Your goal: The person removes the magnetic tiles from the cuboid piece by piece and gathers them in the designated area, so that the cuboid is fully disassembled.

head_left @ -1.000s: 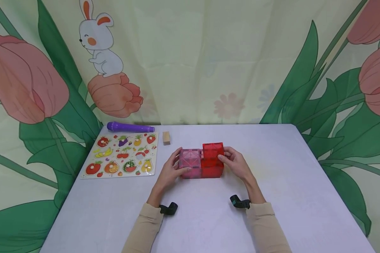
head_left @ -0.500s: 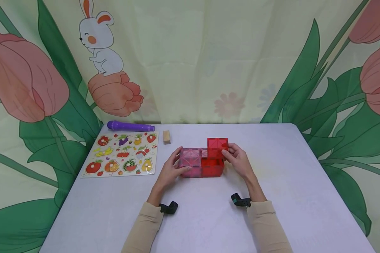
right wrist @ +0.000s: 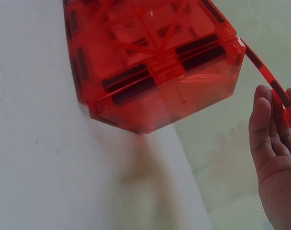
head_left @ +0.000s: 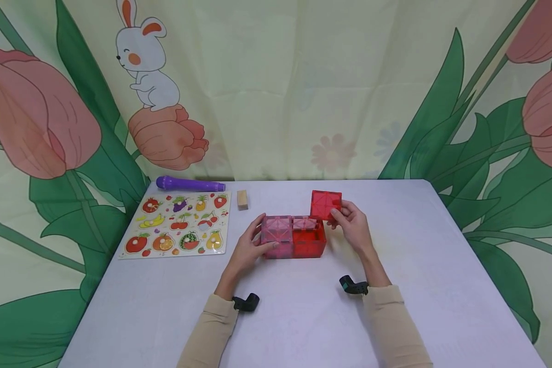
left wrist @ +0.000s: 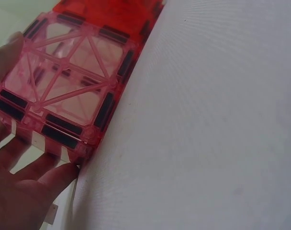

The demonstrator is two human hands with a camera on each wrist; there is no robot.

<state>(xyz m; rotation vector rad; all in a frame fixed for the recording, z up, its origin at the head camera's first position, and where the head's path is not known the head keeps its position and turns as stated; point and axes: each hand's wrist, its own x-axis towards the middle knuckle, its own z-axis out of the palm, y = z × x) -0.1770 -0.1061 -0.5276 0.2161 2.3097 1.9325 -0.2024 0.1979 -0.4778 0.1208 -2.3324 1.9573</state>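
L hand (head_left: 247, 247) grips transl. pink-and-red plastic box (head_left: 280, 230), prob. steadying it; R hand (head_left: 355, 229) pinches transl. red square plastic tile (head_left: 324, 204).

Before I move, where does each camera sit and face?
Head: on the head, facing forward and down; sleeved forearms, left hand and right hand show.
Left wrist: on that wrist, facing the pink magnetic-tile box; left hand at left edge.
Right wrist: on that wrist, facing the red magnetic-tile box; right hand at right edge.
Shared by head and right wrist: red square tile.
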